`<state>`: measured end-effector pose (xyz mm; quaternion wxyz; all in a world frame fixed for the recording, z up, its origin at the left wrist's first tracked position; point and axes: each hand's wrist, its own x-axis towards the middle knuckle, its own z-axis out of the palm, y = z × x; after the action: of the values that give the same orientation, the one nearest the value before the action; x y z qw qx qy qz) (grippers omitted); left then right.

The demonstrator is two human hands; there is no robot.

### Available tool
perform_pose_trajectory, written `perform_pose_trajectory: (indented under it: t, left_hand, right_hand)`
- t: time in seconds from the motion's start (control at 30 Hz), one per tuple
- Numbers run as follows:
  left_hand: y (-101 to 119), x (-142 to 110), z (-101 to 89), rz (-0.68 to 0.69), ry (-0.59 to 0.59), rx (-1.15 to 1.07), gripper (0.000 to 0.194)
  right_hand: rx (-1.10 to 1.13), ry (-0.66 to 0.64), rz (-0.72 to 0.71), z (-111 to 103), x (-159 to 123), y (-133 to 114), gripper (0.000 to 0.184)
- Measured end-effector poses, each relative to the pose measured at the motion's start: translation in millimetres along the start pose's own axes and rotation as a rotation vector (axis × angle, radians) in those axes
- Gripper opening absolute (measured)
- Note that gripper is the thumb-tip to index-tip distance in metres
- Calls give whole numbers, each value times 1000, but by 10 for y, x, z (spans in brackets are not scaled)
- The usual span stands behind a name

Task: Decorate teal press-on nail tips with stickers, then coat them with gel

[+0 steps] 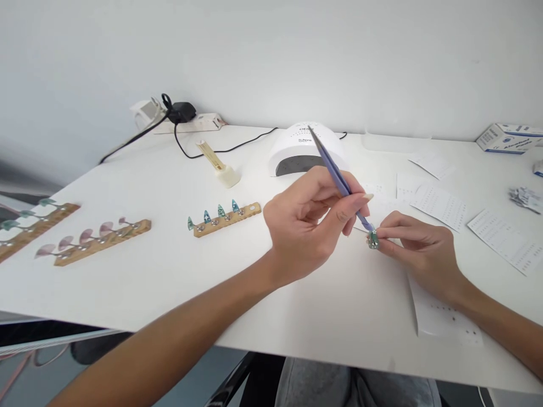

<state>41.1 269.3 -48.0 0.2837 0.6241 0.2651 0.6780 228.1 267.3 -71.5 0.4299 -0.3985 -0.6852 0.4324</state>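
Note:
My left hand [311,223] is closed around purple tweezers [333,168], held like a pen with the grey pointed end up. Their lower end meets a green decorated false nail [373,240]. My right hand [418,249] pinches that nail between thumb and fingers, above the white table. To the left stands a wooden nail stand [229,219] with several blue-green false nails upright on metal holders. Under and beside my right wrist lies a sticker sheet [441,316] with small dark motifs.
A white nail lamp [297,144] stands behind my hands. Pink nails fill another wooden stand [104,243] at the left. A cream bottle [227,176], a power strip [189,123], more sticker sheets [441,203] and a carton [509,138] lie around the table [169,294].

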Motion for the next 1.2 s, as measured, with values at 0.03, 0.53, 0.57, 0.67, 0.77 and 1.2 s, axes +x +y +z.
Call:
perform_pose_trajectory:
  t: [0.03,0.53,0.57,0.67,0.77,1.2]
  left_hand:
    - [3,4,1,2,-7,-9,9]
    - [-2,46,5,-113,26,-187,10]
    - [0,33,13,-119,17,-194,10]
    - [0,11,26,-113,-13,-188,12]
    - [5,9,27,-90,-24,-155,12]
    - [0,26,0,-129,34,-152,11]
  right_hand:
    - [8,-1,2,-3,2,1,27]
    - [94,17,131,-25,36,-19,16]
    - [95,10,143,-24,40,-28,15]
    - [103,-4,175,-21,50,-47,11]
    - [124,-12,190,-21,53,-52,5]
    - [130,-34,198,-28,54,-54,4]
